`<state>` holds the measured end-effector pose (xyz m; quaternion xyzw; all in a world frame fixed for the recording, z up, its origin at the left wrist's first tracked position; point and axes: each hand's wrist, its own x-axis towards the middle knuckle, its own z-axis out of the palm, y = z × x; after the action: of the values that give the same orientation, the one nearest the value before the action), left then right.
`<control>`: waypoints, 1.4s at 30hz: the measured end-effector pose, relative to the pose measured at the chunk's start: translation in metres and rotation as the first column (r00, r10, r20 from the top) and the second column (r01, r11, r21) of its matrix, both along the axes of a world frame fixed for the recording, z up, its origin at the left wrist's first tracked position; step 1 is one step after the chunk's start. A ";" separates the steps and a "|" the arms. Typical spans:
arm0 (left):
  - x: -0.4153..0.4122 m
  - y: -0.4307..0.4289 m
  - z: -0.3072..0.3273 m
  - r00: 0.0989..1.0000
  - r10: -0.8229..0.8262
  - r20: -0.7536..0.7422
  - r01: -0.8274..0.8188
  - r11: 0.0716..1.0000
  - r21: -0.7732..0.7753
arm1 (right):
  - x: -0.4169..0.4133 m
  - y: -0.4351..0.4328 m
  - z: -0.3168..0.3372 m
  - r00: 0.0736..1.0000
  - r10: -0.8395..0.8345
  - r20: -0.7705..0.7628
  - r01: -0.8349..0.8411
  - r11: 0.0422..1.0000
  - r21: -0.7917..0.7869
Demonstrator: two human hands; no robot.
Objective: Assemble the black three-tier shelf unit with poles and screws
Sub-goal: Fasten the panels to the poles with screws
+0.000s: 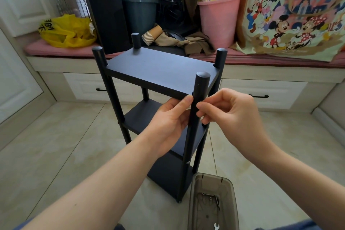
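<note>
Both bare forearms reach forward from the near edge and meet at centre. The left hand (168, 117) grips the pole (200, 87) from the left, thumb up its near face. The right hand (229, 112), fingers curled, pinches the pole's right side.

On the window bench (61, 50) ahead of me: yellow bag (67, 31) approx 10 o'clock, PC tower (106, 15) 11, paper cups (151, 36) 12, pink bucket (218, 20) 1, cartoon tote (295, 15) 2.
</note>
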<state>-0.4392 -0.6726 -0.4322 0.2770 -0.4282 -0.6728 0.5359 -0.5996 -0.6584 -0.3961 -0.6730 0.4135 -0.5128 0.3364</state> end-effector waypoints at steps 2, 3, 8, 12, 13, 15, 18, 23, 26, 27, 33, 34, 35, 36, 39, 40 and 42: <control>0.000 0.000 -0.001 1.000 0.004 -0.002 -0.004 1.000 -0.001 | 0.000 0.000 0.000 0.998 0.027 0.064 -0.030 0.999 0.045; 0.000 0.000 -0.001 1.000 0.006 -0.005 -0.006 1.000 0.000 | 0.000 0.000 -0.001 0.994 0.038 0.101 -0.045 0.997 0.070; -0.004 -0.003 -0.004 0.999 0.026 -0.030 -0.026 1.000 0.004 | -0.002 -0.001 -0.001 0.983 0.068 0.169 -0.090 0.988 0.128; -0.007 -0.005 -0.006 0.997 0.044 -0.069 -0.044 0.999 0.002 | -0.003 -0.003 -0.002 0.994 0.057 0.090 -0.065 0.994 0.089; -0.008 -0.006 -0.007 0.995 0.048 -0.084 -0.048 0.999 0.004 | -0.003 -0.003 -0.003 0.997 0.050 0.065 -0.055 0.996 0.073; -0.011 -0.007 -0.008 0.992 0.052 -0.117 -0.052 0.999 0.002 | -0.001 -0.003 -0.005 1.000 0.023 0.004 -0.023 0.999 0.033; -0.016 -0.011 -0.009 0.986 0.064 -0.151 -0.064 0.998 0.002 | 0.000 -0.005 -0.004 0.995 -0.035 -0.097 0.035 0.999 -0.008; -0.021 -0.014 -0.012 0.979 0.102 -0.176 -0.101 0.995 0.016 | 0.001 -0.007 -0.002 0.994 -0.055 -0.095 0.057 0.998 0.014; -0.023 -0.015 -0.011 0.979 0.120 -0.164 -0.117 0.993 0.029 | 0.002 -0.007 -0.001 0.991 -0.078 -0.105 0.082 0.996 0.032; -0.023 -0.016 -0.011 0.980 0.125 -0.155 -0.121 0.992 0.034 | 0.002 -0.007 0.000 0.991 -0.086 -0.106 0.090 0.995 0.036; -0.025 -0.016 -0.011 0.984 0.111 -0.140 -0.108 0.994 0.031 | 0.001 -0.008 0.000 0.985 -0.141 -0.097 0.148 0.986 0.072; -0.025 -0.016 -0.011 0.984 0.109 -0.142 -0.106 0.994 0.033 | 0.001 -0.008 0.000 0.985 -0.144 -0.090 0.151 0.985 0.080; -0.025 -0.016 -0.011 0.983 0.111 -0.143 -0.107 0.994 0.037 | 0.000 -0.008 -0.001 0.984 -0.151 -0.089 0.158 0.984 0.078; -0.025 -0.015 -0.011 0.983 0.116 -0.142 -0.111 0.993 0.040 | 0.000 -0.009 -0.002 0.984 -0.160 -0.085 0.166 0.983 0.076; -0.024 -0.014 -0.010 0.983 0.140 -0.116 -0.136 0.990 0.043 | -0.001 -0.010 -0.002 0.988 -0.147 -0.048 0.151 0.984 0.099; -0.024 -0.014 -0.009 0.985 0.141 -0.103 -0.138 0.990 0.040 | -0.002 -0.011 -0.002 0.990 -0.131 -0.042 0.135 0.984 0.114; -0.023 -0.012 -0.008 0.987 0.143 -0.076 -0.141 0.990 0.031 | -0.004 -0.014 -0.003 0.995 -0.081 -0.053 0.089 0.983 0.161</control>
<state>-0.4618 -0.6851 -0.4405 0.2871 -0.3776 -0.6488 0.5951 -0.6040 -0.6727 -0.3987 -0.6366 0.4899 -0.4755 0.3586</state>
